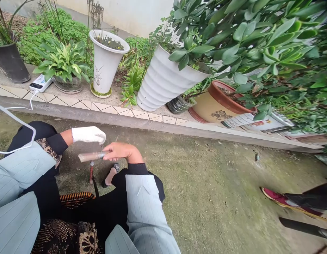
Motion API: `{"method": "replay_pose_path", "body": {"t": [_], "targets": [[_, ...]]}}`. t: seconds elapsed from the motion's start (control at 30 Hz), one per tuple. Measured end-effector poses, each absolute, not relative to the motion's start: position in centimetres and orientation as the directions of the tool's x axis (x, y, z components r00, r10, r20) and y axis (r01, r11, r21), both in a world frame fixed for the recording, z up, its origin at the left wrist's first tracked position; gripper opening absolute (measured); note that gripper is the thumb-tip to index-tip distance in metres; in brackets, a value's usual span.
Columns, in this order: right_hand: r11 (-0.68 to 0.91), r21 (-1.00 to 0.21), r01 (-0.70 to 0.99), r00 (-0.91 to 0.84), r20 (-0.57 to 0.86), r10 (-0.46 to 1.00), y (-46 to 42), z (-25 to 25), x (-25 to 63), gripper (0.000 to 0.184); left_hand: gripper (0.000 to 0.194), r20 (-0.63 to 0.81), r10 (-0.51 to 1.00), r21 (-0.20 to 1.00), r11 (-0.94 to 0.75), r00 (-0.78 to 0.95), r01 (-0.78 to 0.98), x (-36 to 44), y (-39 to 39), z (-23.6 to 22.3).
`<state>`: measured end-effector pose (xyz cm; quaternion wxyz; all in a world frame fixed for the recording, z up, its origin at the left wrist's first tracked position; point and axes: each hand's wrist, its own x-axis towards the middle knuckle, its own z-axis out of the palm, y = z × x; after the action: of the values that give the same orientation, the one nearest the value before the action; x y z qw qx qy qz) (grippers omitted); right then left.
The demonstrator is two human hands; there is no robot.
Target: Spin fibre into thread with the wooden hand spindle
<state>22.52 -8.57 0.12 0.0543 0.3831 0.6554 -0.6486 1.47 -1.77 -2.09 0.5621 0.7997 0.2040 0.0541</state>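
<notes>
My left hand (88, 135), in a white glove, is held above the ground with its fingers curled and pressed together. A fine strand (102, 145) appears to run down from its fingertips; it is too thin to make out well. Just below and to the right, my bare right hand (117, 151) is closed on one end of a pale, worn stick (91, 156), which points left and lies nearly level. Bluish-grey wrapping (100, 155) circles the stick beside my fingers. Under the stick stands a reddish rod with a grey top (91, 172).
Potted plants line a tiled ledge (118, 109) ahead, including a tall white pot (106, 67) and a ribbed white pot (163, 81). A white power strip (41, 83) with a cable lies at left. Another person's red shoe (282, 200) is at right.
</notes>
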Motion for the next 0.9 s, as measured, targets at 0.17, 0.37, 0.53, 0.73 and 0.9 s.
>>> {"method": "replay_pose_path", "body": {"t": [0.17, 0.37, 0.53, 0.73, 0.9], "targets": [[-0.199, -0.971, 0.134, -0.203, -0.224, 0.953, -8.1, 1.8, 25.5, 0.037, 0.036, -0.150, 0.461, 0.967, -0.116, 0.875, 0.227, 2.1, -2.0, -2.2], [-0.281, -0.763, 0.581, 0.157, -0.234, 0.959, -6.0, -0.3, 25.6, 0.023, 0.034, -0.136, 0.336, 0.929, -0.283, 0.932, 0.238, 1.9, -2.3, -0.5], [-0.082, -0.521, 0.850, -0.355, -0.680, 0.642, -6.5, -0.7, 22.9, 0.020, 0.028, -0.089, 0.441, 0.897, -0.354, 0.893, 0.264, 1.1, -1.7, 0.4], [-0.069, -0.865, 0.497, -0.711, -0.451, 0.538, -7.8, 1.8, 22.3, 0.028, 0.030, -0.079, 0.553, 0.910, -0.301, 0.830, 0.287, 1.2, -1.4, -1.1], [-0.152, -0.940, 0.306, -0.308, -0.249, 0.918, -7.2, 2.1, 24.1, 0.034, 0.033, -0.173, 0.420, 0.897, -0.306, 0.891, 0.318, 1.7, -2.2, -1.8]]}}
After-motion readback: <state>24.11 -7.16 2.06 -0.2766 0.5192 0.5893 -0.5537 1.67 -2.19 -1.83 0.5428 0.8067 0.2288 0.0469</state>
